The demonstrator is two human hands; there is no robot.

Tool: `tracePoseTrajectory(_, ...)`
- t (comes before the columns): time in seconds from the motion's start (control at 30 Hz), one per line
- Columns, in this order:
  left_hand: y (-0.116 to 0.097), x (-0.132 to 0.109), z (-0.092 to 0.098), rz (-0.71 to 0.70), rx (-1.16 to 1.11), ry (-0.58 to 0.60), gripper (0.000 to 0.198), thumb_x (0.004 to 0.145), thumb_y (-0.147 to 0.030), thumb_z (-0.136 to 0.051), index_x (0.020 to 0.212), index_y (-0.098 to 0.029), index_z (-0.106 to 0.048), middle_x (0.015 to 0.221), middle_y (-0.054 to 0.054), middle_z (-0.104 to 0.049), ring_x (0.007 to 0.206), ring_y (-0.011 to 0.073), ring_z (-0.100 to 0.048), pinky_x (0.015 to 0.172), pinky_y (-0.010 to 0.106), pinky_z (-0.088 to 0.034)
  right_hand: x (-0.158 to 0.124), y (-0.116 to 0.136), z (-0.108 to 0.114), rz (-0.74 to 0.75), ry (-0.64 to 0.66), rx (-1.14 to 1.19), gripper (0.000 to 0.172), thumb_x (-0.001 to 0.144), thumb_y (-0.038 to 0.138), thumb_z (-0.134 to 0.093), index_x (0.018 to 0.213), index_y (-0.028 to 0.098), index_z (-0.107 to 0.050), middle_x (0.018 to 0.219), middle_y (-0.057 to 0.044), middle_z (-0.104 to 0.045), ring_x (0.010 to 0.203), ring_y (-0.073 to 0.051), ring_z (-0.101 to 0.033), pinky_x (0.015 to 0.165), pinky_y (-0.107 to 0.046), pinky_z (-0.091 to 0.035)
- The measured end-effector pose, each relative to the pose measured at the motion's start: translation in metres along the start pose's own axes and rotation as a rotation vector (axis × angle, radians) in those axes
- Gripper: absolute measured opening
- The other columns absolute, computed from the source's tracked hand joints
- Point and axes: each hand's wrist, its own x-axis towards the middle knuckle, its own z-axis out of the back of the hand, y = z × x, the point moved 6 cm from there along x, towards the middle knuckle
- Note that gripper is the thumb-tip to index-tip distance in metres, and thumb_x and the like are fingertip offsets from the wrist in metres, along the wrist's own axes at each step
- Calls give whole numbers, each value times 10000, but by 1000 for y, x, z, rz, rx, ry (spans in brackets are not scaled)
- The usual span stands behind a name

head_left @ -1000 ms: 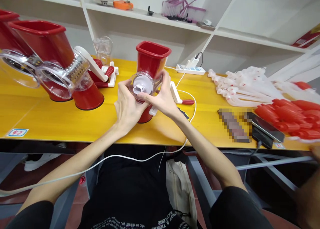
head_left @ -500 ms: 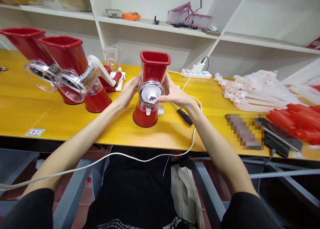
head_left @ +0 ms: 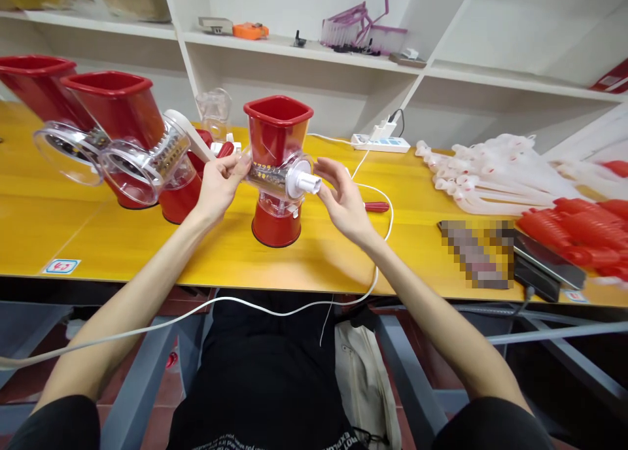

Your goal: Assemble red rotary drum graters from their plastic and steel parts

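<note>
A red rotary grater with a square hopper and a clear drum stands upright on the yellow table. Its white hub now points to the right. My left hand grips the left end of the clear drum with curled fingers. My right hand hovers just right of the white hub, fingers spread, touching nothing that I can see.
Two more red graters stand at the left with a clear cup behind. A red-handled screwdriver, a power strip, white and red plastic parts, a phone lie to the right. Shelves rise behind.
The grater has been turned so its white hub faces right instead of toward me, and it sits slightly further left. My right hand has come off it and opened.
</note>
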Motion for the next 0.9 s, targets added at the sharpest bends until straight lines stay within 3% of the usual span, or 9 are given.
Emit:
tracePoseTrajectory(0.07, -8, -13, -3, -57, 60, -80, 541, 812, -698, -715, 692, -172, -675, 681, 7, -595, 636, 117, -507, 629, 248, -425, -19, 9, -8, -9, -61, 40, 653, 942, 645, -509, 1389, 187, -378, 1500, -136, -428, 1426, -185, -460, 1215, -377, -462)
tracePoseTrajectory(0.13, -15, -26, -7, -105, 107, -158, 518, 878, -650, -673, 676, -174, -646, 675, 5, -576, 637, 119, -494, 623, 249, -410, -29, 17, -24, -5, 18, 91, 645, 959, 575, -523, 1435, 186, -329, 1548, -127, -371, 1476, -170, -406, 1257, -351, -423)
tracePoseTrajectory(0.27, -23, -43, -15, -134, 113, -267, 476, 896, -594, -685, 678, -177, -624, 638, -14, -558, 595, 102, -478, 598, 236, -399, -23, 14, -46, 28, 161, 96, 875, 910, 536, -630, 1557, 179, -161, 1619, -137, -261, 1520, -173, -350, 1328, -344, -314)
tracePoseTrajectory(0.43, -20, -33, -19, -86, 108, -120, 492, 726, -657, -812, 741, -176, -710, 712, 19, -701, 711, 164, -657, 695, 264, -527, -4, -10, -56, 44, 144, 151, 1018, 875, 589, -642, 1589, 180, -44, 1544, -157, -392, 1435, -211, -465, 1257, -402, -407)
tracePoseTrajectory(0.53, -15, -27, -19, -38, 105, -26, 534, 638, -656, -868, 826, -166, -769, 818, 67, -774, 808, 233, -735, 763, 323, -589, -5, -15, -54, 48, 141, 6, 931, 911, 608, -573, 1577, 162, -99, 1533, -171, -398, 1416, -231, -476, 1234, -435, -417)
tracePoseTrajectory(0.63, -12, -26, -18, -16, 93, 6, 514, 687, -620, -857, 915, -163, -794, 921, 95, -799, 876, 251, -761, 819, 346, -614, -10, -15, -28, 110, 157, -422, 779, 958, 603, -490, 1534, 116, -294, 1539, -201, -369, 1473, -293, -375, 1269, -535, -306)
tracePoseTrajectory(0.7, -11, -28, -20, -24, 80, -7, 484, 727, -592, -843, 949, -164, -796, 958, 97, -803, 892, 242, -767, 832, 338, -620, -12, -20, 6, 124, 132, -735, 653, 978, 552, -471, 1467, 119, -450, 1532, -183, -376, 1479, -326, -331, 1282, -585, -206)
tracePoseTrajectory(0.77, -11, -30, -22, -45, 66, -31, 463, 747, -579, -834, 951, -165, -795, 967, 92, -804, 892, 229, -768, 824, 318, -620, -10, -36, 49, -9, 95, -945, 468, 1002, 398, -418, 1355, 131, -569, 1471, -168, -434, 1392, -310, -412, 1208, -540, -324)
tracePoseTrajectory(0.9, -12, -29, -26, -69, 56, -53, 498, 735, -608, -832, 942, -158, -788, 961, 93, -804, 866, 214, -762, 797, 301, -615, -8, -78, 109, -373, 209, -1098, 465, 985, 288, -394, 1388, 116, -549, 1379, -168, -509, 1280, -279, -495, 1099, -452, -416)
